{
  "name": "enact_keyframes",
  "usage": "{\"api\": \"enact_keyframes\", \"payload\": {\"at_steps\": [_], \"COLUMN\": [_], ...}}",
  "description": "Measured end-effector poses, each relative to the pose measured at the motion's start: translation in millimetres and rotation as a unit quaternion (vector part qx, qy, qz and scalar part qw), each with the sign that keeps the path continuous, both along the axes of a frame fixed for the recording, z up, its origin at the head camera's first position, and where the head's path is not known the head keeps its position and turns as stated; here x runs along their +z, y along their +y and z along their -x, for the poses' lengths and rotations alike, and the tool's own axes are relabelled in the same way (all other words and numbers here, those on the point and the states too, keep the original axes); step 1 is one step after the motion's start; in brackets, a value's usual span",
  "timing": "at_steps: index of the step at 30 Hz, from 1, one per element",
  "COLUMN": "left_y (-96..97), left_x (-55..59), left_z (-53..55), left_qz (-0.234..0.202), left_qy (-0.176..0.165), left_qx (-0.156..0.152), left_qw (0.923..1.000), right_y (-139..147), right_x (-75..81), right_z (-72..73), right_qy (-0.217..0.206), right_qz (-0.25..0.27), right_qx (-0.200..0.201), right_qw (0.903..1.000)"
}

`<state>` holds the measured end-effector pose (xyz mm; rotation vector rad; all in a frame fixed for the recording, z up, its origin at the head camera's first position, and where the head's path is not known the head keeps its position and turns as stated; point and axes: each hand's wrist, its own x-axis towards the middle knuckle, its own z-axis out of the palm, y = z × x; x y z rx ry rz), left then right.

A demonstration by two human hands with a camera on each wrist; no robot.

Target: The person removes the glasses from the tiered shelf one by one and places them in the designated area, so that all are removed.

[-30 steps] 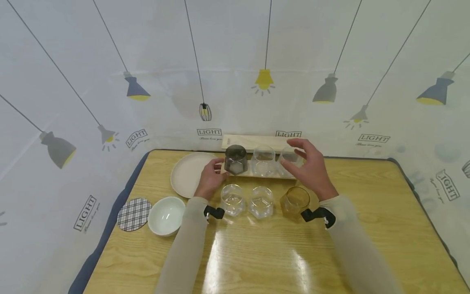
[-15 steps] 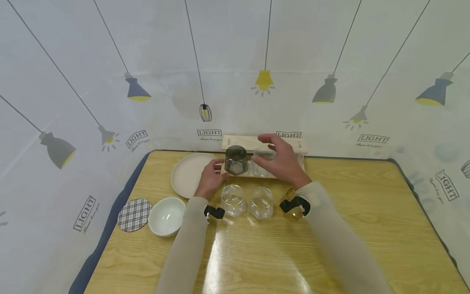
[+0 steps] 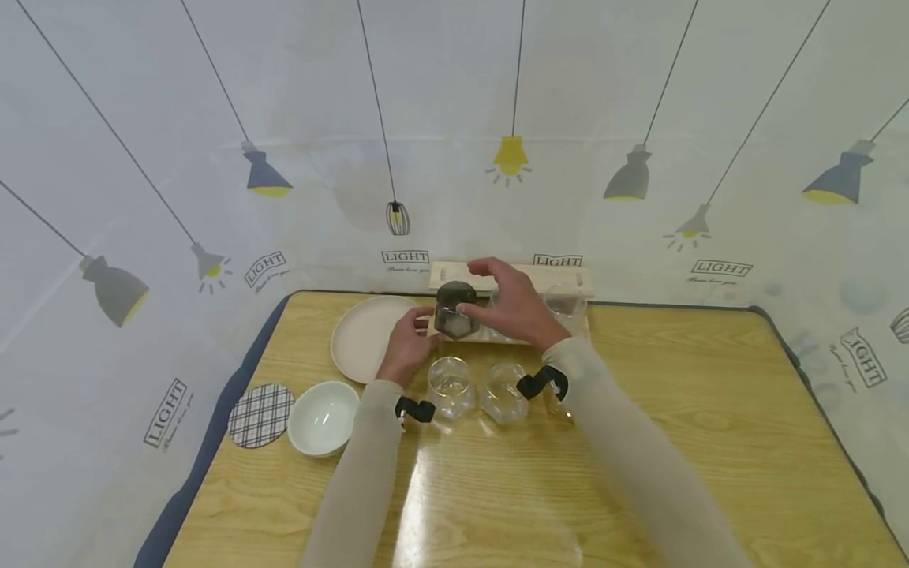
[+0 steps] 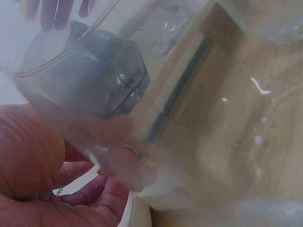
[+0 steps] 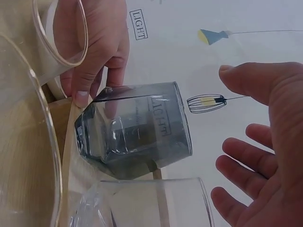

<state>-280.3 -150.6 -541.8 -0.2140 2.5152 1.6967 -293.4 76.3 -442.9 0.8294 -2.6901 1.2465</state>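
Observation:
A smoky grey faceted glass stands at the left end of a wooden rack. My left hand grips that end of the rack, its thumb on the wood in the right wrist view. Over the rack, my right hand is spread beside the grey glass. Its thumb overlaps the glass in the head view, but the right wrist view shows a gap between them. One clear glass is half hidden behind the right hand; another clear glass stands at the rack's right end.
In front of the rack stand two clear gold-rimmed glasses and an amber glass, mostly covered by the right wrist. Left of these are a pale plate, a white bowl and a plaid coaster. A printed wall covering rises behind.
My right hand has moved left along the rack, from the right clear glass past the middle one to the grey glass. The left hand and the glasses have stayed in place.

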Motion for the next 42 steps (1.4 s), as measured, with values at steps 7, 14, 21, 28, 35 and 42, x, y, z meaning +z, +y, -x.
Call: {"api": "enact_keyframes", "payload": {"at_steps": [7,14,21,28,35,42], "left_y": [1.3,-0.8,-3.3,-3.0,-2.2,-3.5], "left_x": [-0.2,1.0,1.9,1.3,0.8,-0.6], "left_z": [-2.9,-3.5,-5.1,-3.9,-1.4,-1.5], "left_qz": [0.004,-0.013,0.0,0.007,0.01,0.006], "left_qy": [0.007,0.009,0.009,0.009,0.009,0.014], "left_qx": [-0.005,-0.003,-0.005,-0.011,-0.013,-0.017], "left_qw": [1.0,0.9999,0.9999,0.9999,0.9998,0.9997], "right_y": [24.0,77.4,110.9,121.2,125.9,126.3], "right_x": [-2.1,-3.5,-11.6,-28.2,-36.8,-26.6], "right_z": [-5.3,-8.0,-10.4,-5.7,-6.5,-18.1], "right_qy": [0.001,-0.004,-0.084,-0.106,-0.075,-0.033], "right_qz": [0.044,0.039,-0.002,-0.075,-0.063,-0.025], "right_qx": [-0.03,-0.097,-0.124,-0.122,-0.14,-0.149], "right_qw": [0.9986,0.9945,0.9887,0.984,0.9853,0.9879]}}
